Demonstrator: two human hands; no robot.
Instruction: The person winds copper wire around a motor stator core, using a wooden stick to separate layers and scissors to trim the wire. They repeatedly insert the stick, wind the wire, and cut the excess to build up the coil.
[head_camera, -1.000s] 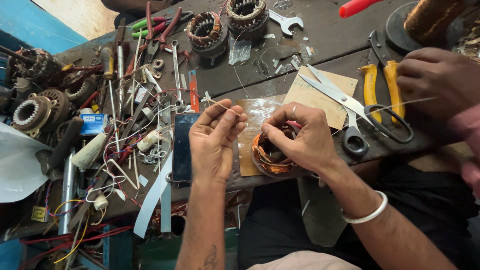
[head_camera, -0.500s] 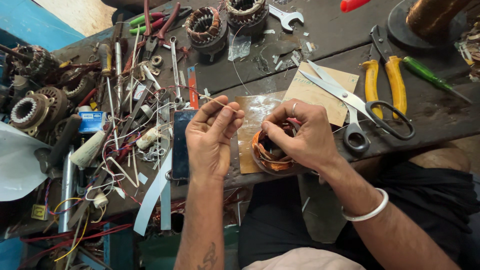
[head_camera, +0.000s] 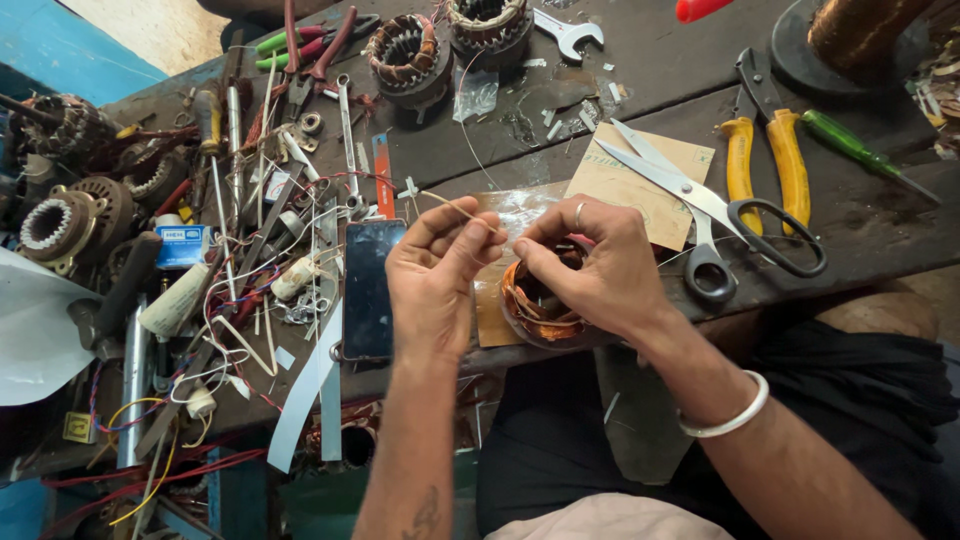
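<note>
From the head view I see no box or tray, only the copper-wound stator (head_camera: 540, 310) at the near edge of the bench (head_camera: 640, 90), its hollow core ringed by copper coil. My right hand (head_camera: 590, 265) rests over it, fingers curled and touching its top. My left hand (head_camera: 435, 275) is pinched together on a thin wire (head_camera: 450, 205) just left of the stator, fingertips nearly meeting those of the right.

The bench is dark, worn wood (scuffed and dusty), with a blue surface beyond its far left corner.

A black phone (head_camera: 368, 290) lies just beside my left hand. Scissors (head_camera: 700, 210) lie on a piece of brown card (head_camera: 625, 185) near my right hand, yellow-handled pliers (head_camera: 760, 150) beyond. Two more stators (head_camera: 405, 55) sit farther back; tangled wires and tools (head_camera: 250, 250) crowd the left.
</note>
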